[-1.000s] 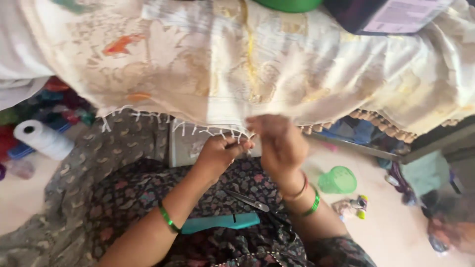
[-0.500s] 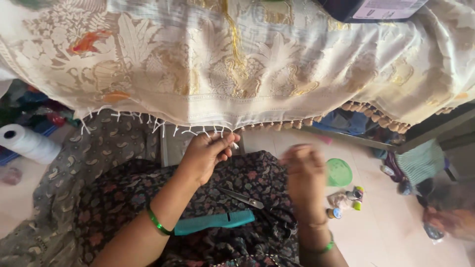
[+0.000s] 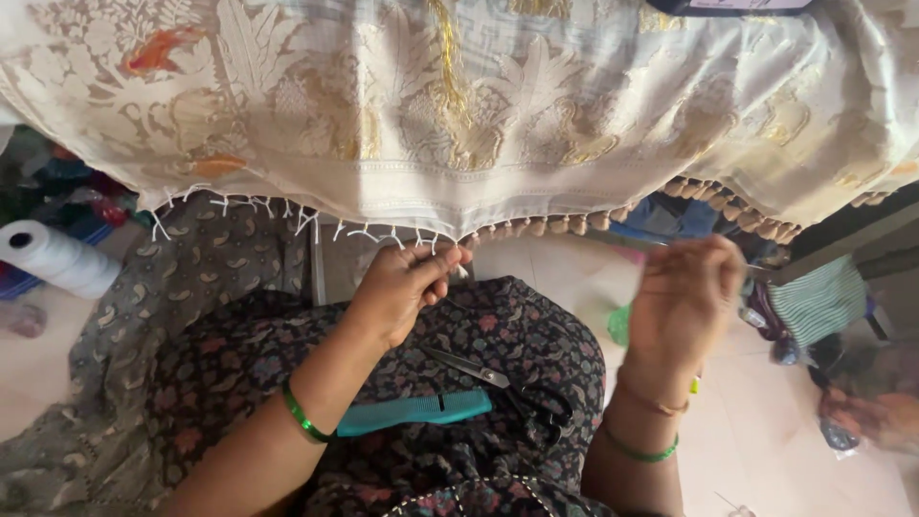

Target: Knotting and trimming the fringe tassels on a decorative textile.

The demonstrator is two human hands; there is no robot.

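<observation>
Left hand (image 3: 402, 287), centre of frame: fingers closed, pinching the white thread fringe (image 3: 383, 233) at the lower hem of the cloth. Right hand (image 3: 684, 297), right of centre: raised, motion-blurred, fingers curled; cannot tell whether anything is held. Cream embroidered cloth (image 3: 459, 105): draped across the whole upper frame, gold and orange motifs, knotted tassels (image 3: 565, 226) along the hem right of the left hand. Black-handled scissors (image 3: 507, 388): on the patterned lap, lower centre. Teal comb (image 3: 412, 414): just beside the scissors, lower centre. White thread spool (image 3: 57, 258): far left, on the floor. Green bangles: one on each wrist.
</observation>
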